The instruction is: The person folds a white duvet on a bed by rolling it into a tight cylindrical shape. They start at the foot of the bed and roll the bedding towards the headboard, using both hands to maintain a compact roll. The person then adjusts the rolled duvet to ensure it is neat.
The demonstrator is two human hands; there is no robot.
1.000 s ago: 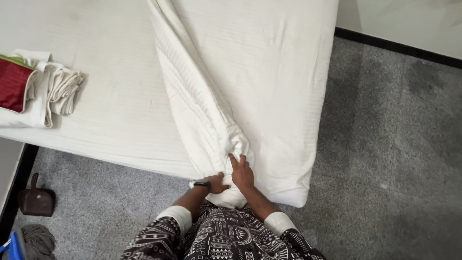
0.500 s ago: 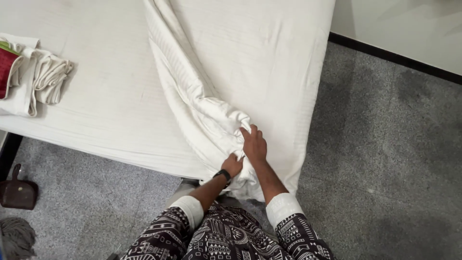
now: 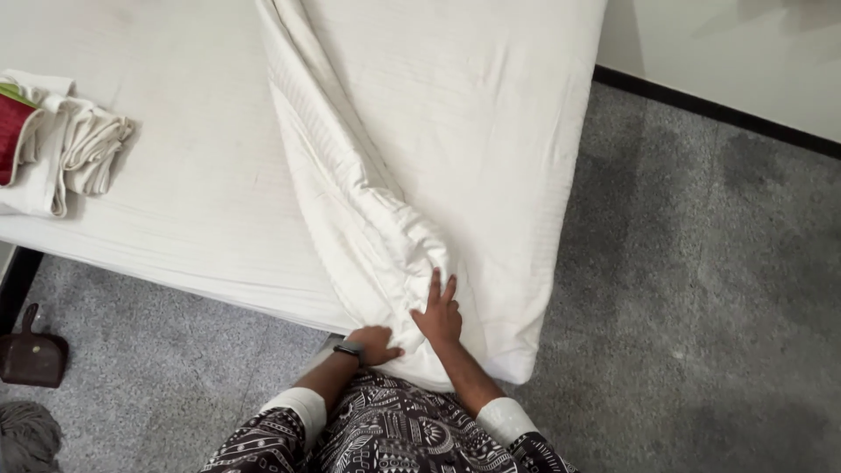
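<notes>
A white bed sheet (image 3: pixel 455 149) lies bunched in a long fold over the near corner of a white mattress (image 3: pixel 193 201). My right hand (image 3: pixel 438 314) rests flat on the sheet at the corner, fingers spread. My left hand (image 3: pixel 375 343), with a dark band on its wrist, grips the sheet's lower edge just left of the right hand. Both arms wear patterned black-and-white sleeves with white cuffs.
Folded white cloths with a red item (image 3: pixel 53 144) sit on the mattress at far left. A brown dustpan (image 3: pixel 33 355) and a grey mop head (image 3: pixel 26 438) lie on the grey carpet (image 3: pixel 701 307) at lower left. A white wall with black skirting (image 3: pixel 718 109) runs at upper right.
Both hands have slid lower on the bunched sheet toward the mattress corner. The right hand has flattened out with fingers spread; the left has dropped to the sheet's bottom edge.
</notes>
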